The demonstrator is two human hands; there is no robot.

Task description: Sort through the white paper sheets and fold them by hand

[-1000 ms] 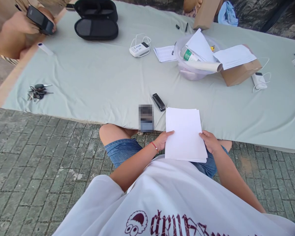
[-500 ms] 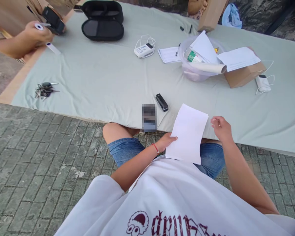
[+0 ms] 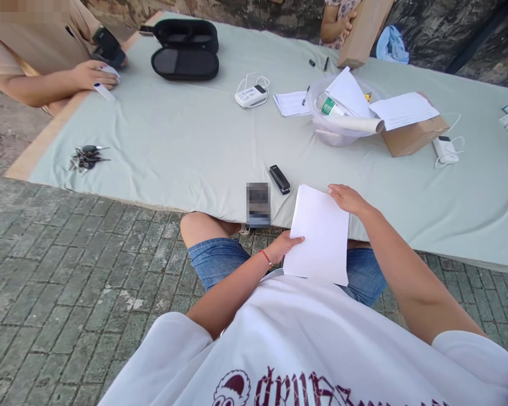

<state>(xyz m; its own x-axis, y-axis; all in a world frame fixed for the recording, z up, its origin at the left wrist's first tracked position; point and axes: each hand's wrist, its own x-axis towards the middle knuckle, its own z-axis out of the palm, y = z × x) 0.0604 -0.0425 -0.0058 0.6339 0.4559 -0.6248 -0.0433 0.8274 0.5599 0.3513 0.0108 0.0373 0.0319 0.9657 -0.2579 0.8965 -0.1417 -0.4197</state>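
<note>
A small stack of white paper sheets rests partly on the table edge and partly over my lap, its top face blank. My left hand grips the stack's left edge, thumb on top and the other fingers hidden beneath. At the upper right corner, my right hand has closed its fingertips on the paper. Just beyond the sheets lies a black stapler. Beside it at the table edge is a phone-like rectangle with a blurred-out face.
A pale cloth covers the table. On it are keys, a black case, a white device with a cord, a plastic basin of papers and a cardboard box. Two other people sit across and at left.
My right hand has moved left from beside the paper onto its upper corner. My left hand keeps its hold. The person at left has lowered a hand to the table.
</note>
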